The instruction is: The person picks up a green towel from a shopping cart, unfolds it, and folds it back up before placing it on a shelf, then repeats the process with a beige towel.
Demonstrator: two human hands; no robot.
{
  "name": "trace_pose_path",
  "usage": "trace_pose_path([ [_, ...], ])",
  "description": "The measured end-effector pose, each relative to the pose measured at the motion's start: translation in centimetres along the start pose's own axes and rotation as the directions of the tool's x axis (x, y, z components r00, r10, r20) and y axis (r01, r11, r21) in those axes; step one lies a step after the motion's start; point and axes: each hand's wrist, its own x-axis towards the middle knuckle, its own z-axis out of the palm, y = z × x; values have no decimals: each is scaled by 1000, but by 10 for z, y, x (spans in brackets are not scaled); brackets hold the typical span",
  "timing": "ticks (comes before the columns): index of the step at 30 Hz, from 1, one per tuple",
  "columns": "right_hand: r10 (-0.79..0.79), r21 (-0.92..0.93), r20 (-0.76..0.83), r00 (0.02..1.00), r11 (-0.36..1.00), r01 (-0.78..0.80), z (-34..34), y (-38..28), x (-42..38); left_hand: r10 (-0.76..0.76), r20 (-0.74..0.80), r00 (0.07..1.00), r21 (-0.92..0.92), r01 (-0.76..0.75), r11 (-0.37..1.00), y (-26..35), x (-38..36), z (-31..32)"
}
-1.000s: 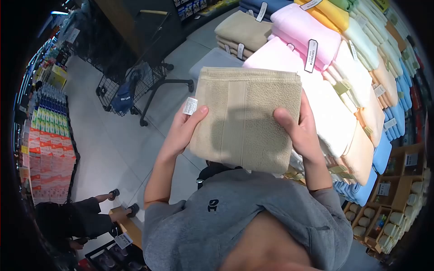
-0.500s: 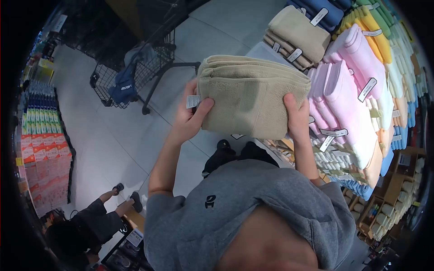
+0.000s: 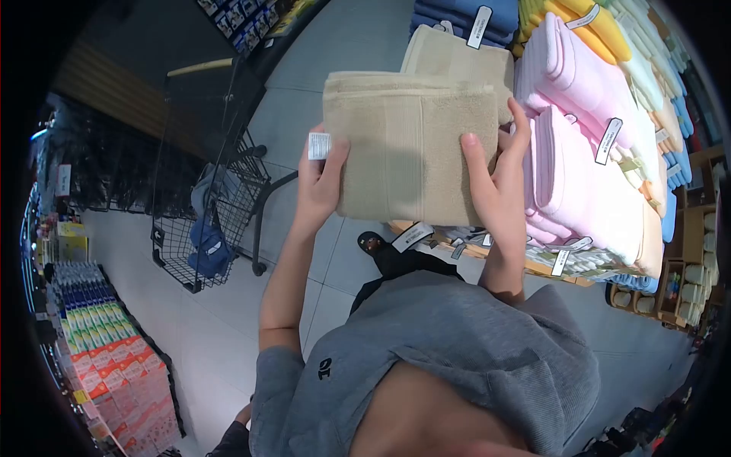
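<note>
A folded beige towel (image 3: 407,156) is held up in front of my chest, its wide smooth band facing me. My left hand (image 3: 324,183) grips its left side, thumb on the front and fingers hidden behind. Beside that thumb a small white care label (image 3: 320,145) sticks out. On the right side, my right hand (image 3: 499,179) presses its thumb to the front face while its other fingers reach around the edge, one pointing up. Just behind the held towel lies another beige towel (image 3: 464,61) on the display, and folded pink towels (image 3: 567,167) are close to my right hand.
Blue towels (image 3: 461,23) and yellow towels (image 3: 601,34) are stacked farther back on the display. A black wire shopping cart (image 3: 202,251) with a blue cloth item stands at left. Red and white packages (image 3: 126,388) line the lower left. A person's dark clothing (image 3: 232,442) shows at the bottom.
My view has turned and come nearer the towel display. The towel is turned so its face is more frontal, and my right fingers have spread along its edge. The cart appears lower in view.
</note>
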Motion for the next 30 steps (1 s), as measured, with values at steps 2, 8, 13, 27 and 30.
trace_pose_path([
  [2,-161,-267,-177,971,957,110,1,-4,29,47,77,996,-62,-42,997,-1,49,18],
  [8,-393,-694,-427,814,720,-16,7,12,127,21,157,987,-144,2,990,-24,176,77],
  [13,-146,-755,-394,908,615,-228,16,74,148,-166,347,923,194,103,976,-40,230,87],
  [27,-397,-898,-215,893,439,-21,20,86,145,664,324,674,432,-729,531,-13,225,95],
  [30,-324,-880,-211,922,474,-35,14,95,150,549,544,635,562,-761,324,-25,230,106],
])
